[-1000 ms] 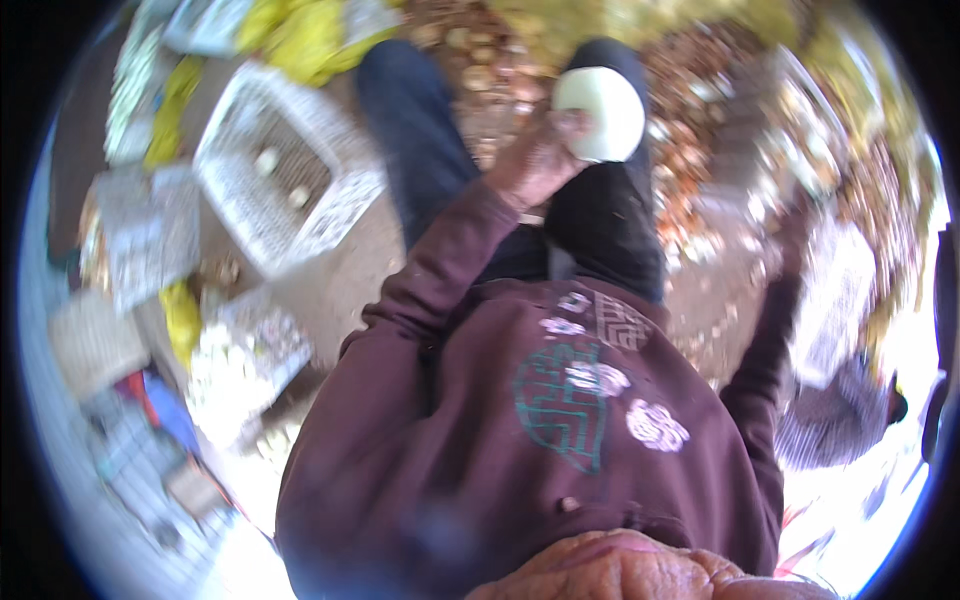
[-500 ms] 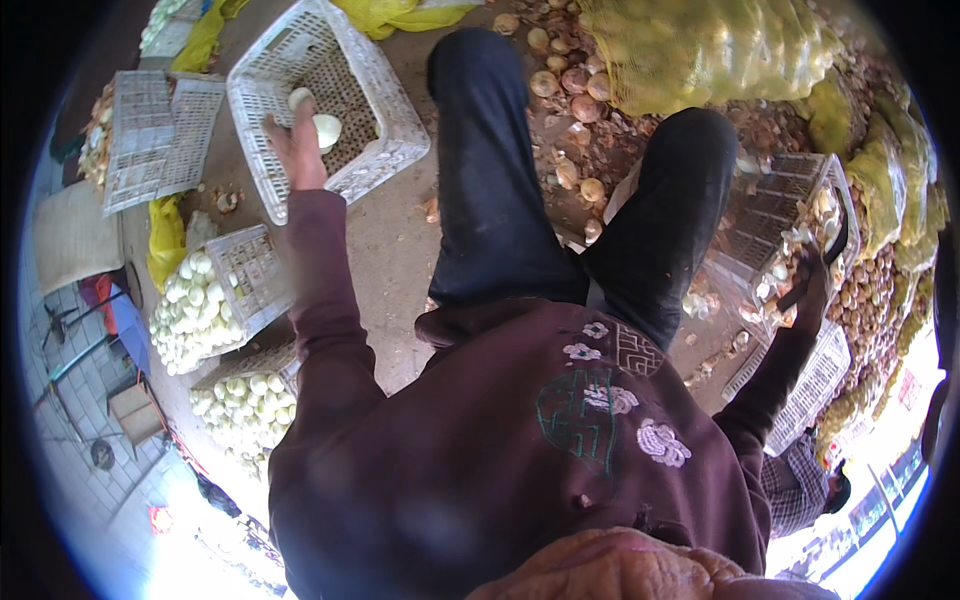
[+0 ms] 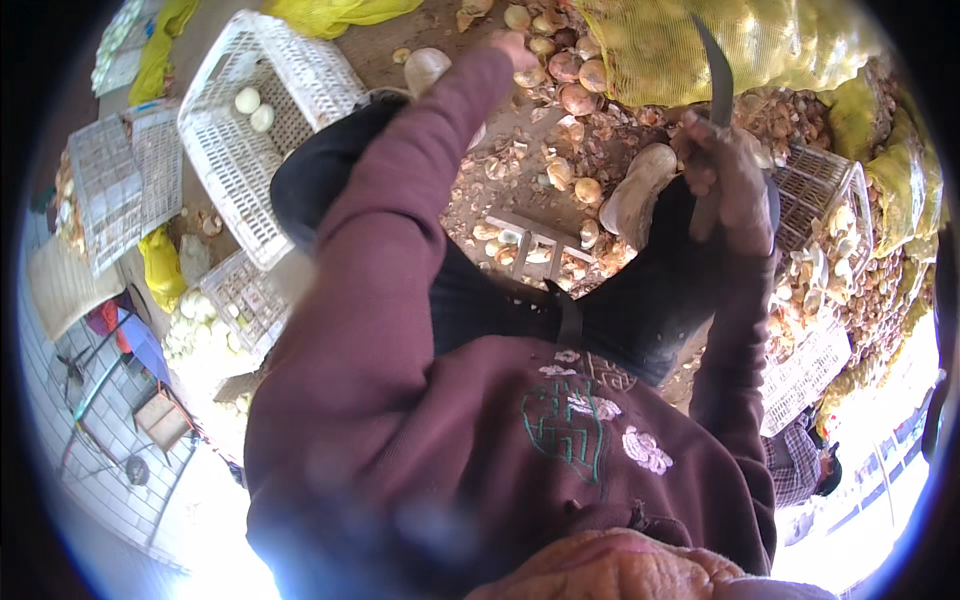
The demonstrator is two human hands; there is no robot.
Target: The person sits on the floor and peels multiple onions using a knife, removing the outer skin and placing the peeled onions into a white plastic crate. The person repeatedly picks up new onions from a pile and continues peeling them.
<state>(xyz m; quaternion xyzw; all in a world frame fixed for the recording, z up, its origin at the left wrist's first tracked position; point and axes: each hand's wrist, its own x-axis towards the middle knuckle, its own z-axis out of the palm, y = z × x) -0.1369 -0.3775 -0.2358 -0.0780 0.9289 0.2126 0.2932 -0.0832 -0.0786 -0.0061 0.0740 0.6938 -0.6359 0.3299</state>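
Head view, curved dark blade point(image 3: 718, 75), round papery onions point(image 3: 560, 70)

Dirt floor point(image 3: 400, 50) beneath the left hand point(image 3: 515, 45): loose onions point(image 3: 565, 70), scattered peelings point(image 3: 500, 165), a white crate point(image 3: 265, 120) leftward.

Left arm stretched forward, left hand point(image 3: 515, 48) at its end, right hand point(image 3: 722, 165) raised, fist closed

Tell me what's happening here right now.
A seated person in a maroon sweatshirt is working among onions. The left hand reaches out to the pile of unpeeled onions on the ground. The right hand holds a curved knife, blade up. A white crate at the left holds a few peeled onions.
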